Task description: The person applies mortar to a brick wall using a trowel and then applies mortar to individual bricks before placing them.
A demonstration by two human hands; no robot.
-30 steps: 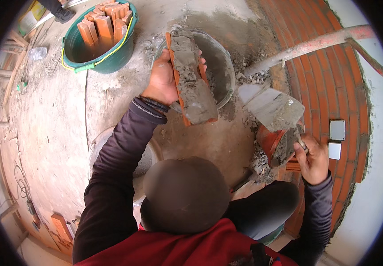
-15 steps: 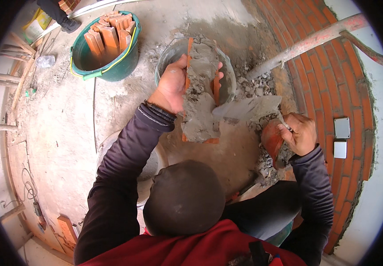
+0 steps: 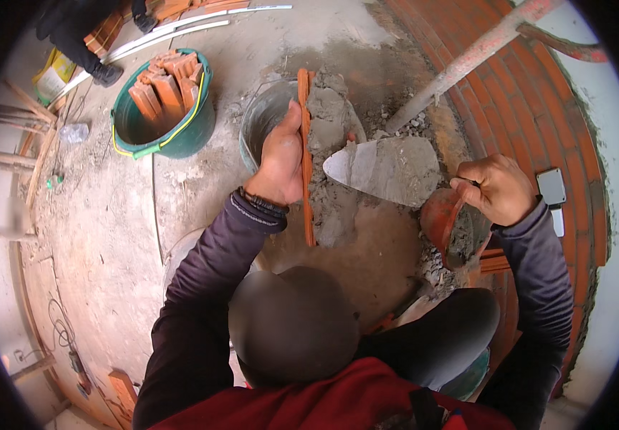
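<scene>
My left hand (image 3: 281,161) grips a long orange brick tile (image 3: 305,154) by its edge. The tile is tilted, so its narrow side shows, and a thick layer of wet grey mortar (image 3: 332,197) covers its right-hand face. My right hand (image 3: 497,190) is closed round the handle of a pointing trowel, the handle mostly hidden by the fingers. The trowel's blade (image 3: 388,168) lies just right of the mortar, its tip close to it, with grey smears on the metal. Below the right hand sits an orange bowl (image 3: 441,218) with mortar in it.
Behind the tile stands a mortar-stained bucket (image 3: 258,122). A green bucket (image 3: 198,132) of cut tiles is at the far left. A slanting metal pole (image 3: 460,72) crosses near the brick-faced wall (image 3: 528,129). Rubble lies along its foot. Another person's legs (image 3: 80,50) show at top left.
The tile has turned from mortar face up to more edge-on. The trowel's blade has swung round and shows its broad face; my right hand has risen slightly. At top left, more of the other person shows.
</scene>
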